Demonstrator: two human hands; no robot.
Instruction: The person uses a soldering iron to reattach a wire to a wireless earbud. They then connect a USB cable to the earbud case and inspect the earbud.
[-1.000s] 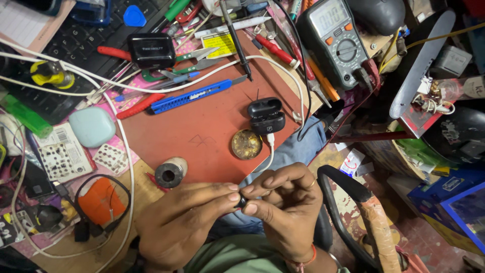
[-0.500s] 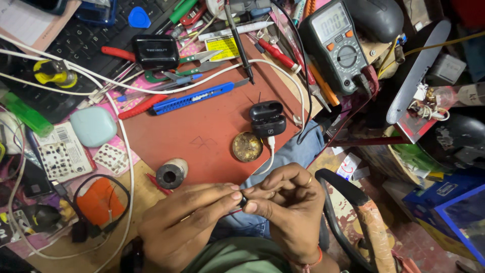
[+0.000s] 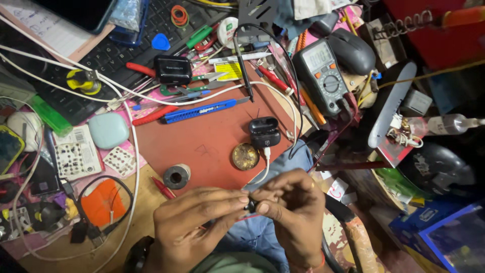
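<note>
My left hand [image 3: 194,222] and my right hand [image 3: 293,212] meet at the fingertips near the bottom of the view, both pinching a tiny black part [image 3: 250,205], mostly hidden by my fingers. Just beyond them an open black earbud case [image 3: 264,132] sits on the red-brown work mat [image 3: 202,146], with a white cable [image 3: 262,169] plugged into it. A round brass-coloured tin [image 3: 245,156] lies beside the case.
A grey multimeter [image 3: 323,76], a blue utility knife [image 3: 199,110], a second black case [image 3: 173,70], a solder spool [image 3: 177,176], a pale blue case [image 3: 108,130], a keyboard [image 3: 101,55], a mouse [image 3: 352,50] and loose tools crowd the bench.
The view has shifted slightly, so the bench items sit lower in frame. My hands stay together on the small black part.
</note>
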